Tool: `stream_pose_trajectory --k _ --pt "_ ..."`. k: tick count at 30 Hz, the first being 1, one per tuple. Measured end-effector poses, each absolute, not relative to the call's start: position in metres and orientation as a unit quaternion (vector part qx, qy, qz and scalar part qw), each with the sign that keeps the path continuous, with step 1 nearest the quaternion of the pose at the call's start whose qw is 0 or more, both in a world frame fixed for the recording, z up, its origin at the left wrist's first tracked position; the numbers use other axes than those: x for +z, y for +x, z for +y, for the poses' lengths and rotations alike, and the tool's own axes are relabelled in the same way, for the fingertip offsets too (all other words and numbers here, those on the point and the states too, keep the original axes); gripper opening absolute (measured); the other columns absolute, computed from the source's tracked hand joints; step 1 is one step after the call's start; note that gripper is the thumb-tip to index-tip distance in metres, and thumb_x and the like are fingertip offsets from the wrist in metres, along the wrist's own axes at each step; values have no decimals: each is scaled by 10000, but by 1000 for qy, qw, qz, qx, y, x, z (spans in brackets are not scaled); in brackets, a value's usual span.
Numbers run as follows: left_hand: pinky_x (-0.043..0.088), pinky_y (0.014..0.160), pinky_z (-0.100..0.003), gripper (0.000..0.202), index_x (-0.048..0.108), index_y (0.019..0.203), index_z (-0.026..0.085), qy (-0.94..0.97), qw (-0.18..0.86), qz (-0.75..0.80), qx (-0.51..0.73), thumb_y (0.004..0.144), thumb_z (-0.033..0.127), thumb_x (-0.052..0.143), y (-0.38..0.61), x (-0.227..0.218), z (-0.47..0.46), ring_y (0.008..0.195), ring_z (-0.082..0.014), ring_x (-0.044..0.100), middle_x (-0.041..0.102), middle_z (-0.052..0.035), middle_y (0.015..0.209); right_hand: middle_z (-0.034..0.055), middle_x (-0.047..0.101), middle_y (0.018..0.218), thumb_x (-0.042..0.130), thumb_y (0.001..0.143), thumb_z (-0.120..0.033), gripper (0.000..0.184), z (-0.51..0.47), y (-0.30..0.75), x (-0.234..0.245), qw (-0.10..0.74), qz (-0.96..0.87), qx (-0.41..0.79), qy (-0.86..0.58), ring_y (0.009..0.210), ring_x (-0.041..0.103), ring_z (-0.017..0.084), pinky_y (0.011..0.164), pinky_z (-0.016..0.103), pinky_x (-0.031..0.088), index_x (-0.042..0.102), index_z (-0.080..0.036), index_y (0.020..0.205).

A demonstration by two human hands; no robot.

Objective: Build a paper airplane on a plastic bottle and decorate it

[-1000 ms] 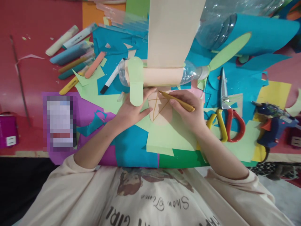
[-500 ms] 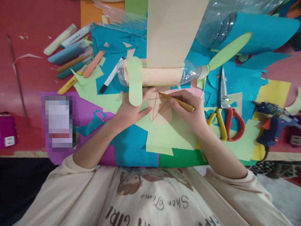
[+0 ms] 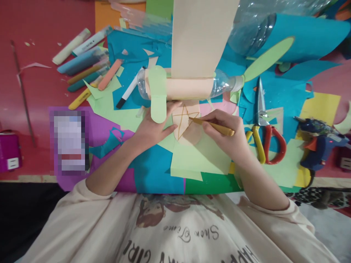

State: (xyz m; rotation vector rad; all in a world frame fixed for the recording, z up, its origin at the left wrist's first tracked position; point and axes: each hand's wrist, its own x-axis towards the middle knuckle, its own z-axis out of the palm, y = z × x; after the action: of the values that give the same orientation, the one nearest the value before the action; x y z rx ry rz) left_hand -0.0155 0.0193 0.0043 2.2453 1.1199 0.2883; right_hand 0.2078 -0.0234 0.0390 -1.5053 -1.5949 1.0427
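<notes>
My right hand (image 3: 226, 136) pinches a mustard-yellow marker (image 3: 216, 126), its tip on a peach paper piece (image 3: 189, 126) that bears brown star lines. My left hand (image 3: 153, 128) lies flat with fingers stretched out, pressing the left edge of that peach piece. Just beyond both hands lies a clear plastic bottle plane (image 3: 192, 87) with a peach wrap, a light green tail and a green propeller blade. A wide cream wing (image 3: 203, 36) rises from it toward the top edge.
Scissors with red and yellow handles (image 3: 263, 135) lie right of my right hand. A blue glue gun (image 3: 318, 140) sits at far right. Several markers (image 3: 85, 69) lie at upper left. Coloured paper scraps cover the table (image 3: 33, 91). A blurred patch (image 3: 70, 142) is at left.
My right hand has drawn the marker down and to the right, adding a stroke to the star. My left hand has stayed put.
</notes>
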Motion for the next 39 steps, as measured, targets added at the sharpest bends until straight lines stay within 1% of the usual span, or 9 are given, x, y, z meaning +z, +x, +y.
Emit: stream_pose_trajectory --k 2,5,16,22,25,32,36,39 --pt "289 1175 -510 569 330 1475 257 847 303 422 111 934 313 498 -16 4 19 1426 -285 374 454 -93 1502 -31 550 587 572 753 -172 66 -24 208 41 343 -616 400 -586 510 485 102 466 255 374 562 -216 705" --pt "289 1178 -506 573 335 1473 269 846 305 423 112 929 314 512 -16 4 19 1425 -283 377 456 -84 1502 -38 516 551 560 729 -181 72 -23 208 43 342 -611 400 -591 485 449 93 449 244 333 537 -207 667" --pt "292 1177 -497 555 351 1464 260 845 313 422 107 936 325 508 -16 7 20 1425 -286 376 454 -91 1504 -36 446 474 476 658 -187 125 -23 209 47 327 -625 364 -609 447 343 86 435 252 248 423 -214 548" --pt "270 1191 -493 561 346 1466 276 842 314 426 105 931 316 510 -16 8 19 1433 -283 365 452 -77 1508 -33 389 472 459 636 -177 156 -24 211 49 319 -625 377 -605 456 321 91 433 254 257 372 -219 513" --pt "271 1186 -501 552 353 1463 259 841 315 428 102 935 328 499 -16 9 19 1434 -291 362 455 -87 1503 -37 351 459 460 632 -177 173 -25 212 50 312 -622 387 -605 445 300 87 421 255 245 356 -218 501" --pt "279 1177 -517 556 350 1462 255 839 319 430 95 929 313 494 -15 11 20 1413 -294 389 458 -94 1499 -38 330 467 465 634 -160 198 -26 212 48 313 -612 403 -605 448 283 87 423 267 219 337 -214 493" --pt "288 1174 -510 550 359 1459 251 837 319 435 90 932 333 493 -15 11 19 1411 -294 390 459 -95 1498 -33 345 467 472 635 -150 204 -27 213 47 316 -608 410 -602 445 288 92 422 277 227 354 -213 481" --pt "293 1174 -494 546 359 1457 252 839 317 432 95 931 316 489 -16 10 19 1415 -286 386 458 -87 1500 -23 392 461 471 644 -145 192 -27 214 47 368 -584 399 -604 445 343 107 416 282 263 418 -217 474"
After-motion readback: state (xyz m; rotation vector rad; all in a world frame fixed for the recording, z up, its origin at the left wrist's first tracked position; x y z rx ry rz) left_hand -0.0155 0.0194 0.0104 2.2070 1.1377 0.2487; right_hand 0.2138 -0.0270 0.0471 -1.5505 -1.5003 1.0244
